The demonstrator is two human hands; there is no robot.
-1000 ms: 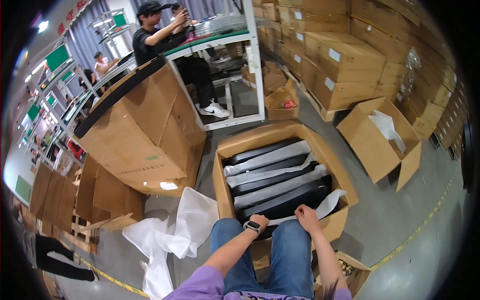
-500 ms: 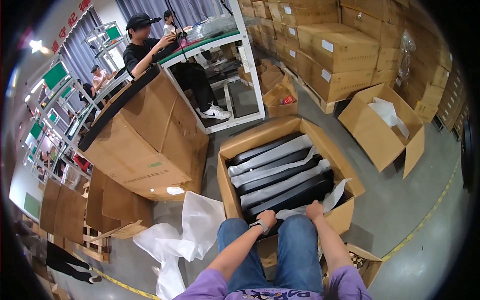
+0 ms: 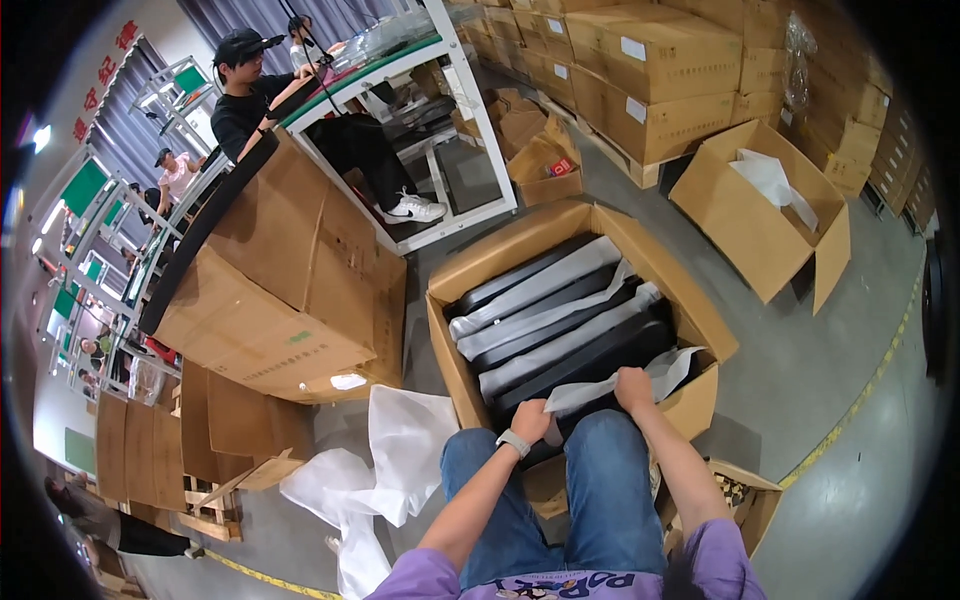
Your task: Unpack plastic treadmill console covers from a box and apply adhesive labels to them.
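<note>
An open cardboard box [image 3: 447, 352] stands right in front of my knees. Several long black curved parts [image 3: 598, 358] lie in it side by side, with strips of white foam wrap [image 3: 545, 268] between them. A loose white foam sheet [image 3: 590, 394] runs along the nearest black part. My left hand [image 3: 530, 420], with a watch at its wrist, is closed on the left end of this sheet. Farther right, my right hand [image 3: 633, 388] grips the same sheet near the box's near-right side. The fingertips of both hands are partly hidden.
Crumpled white foam sheets [image 3: 405, 455] lie on the floor at left. Beyond them stands a large carton [image 3: 290, 290] with a black strip on top. Another open box [image 3: 720, 215] is at right. A co-worker [image 3: 245, 100] sits at a workbench. Stacked cartons [image 3: 660, 60] line the back.
The foam sheet has been drawn up and spread between my hands along the near black part. Both hands have moved slightly toward the box's far side. The view has shifted a little.
</note>
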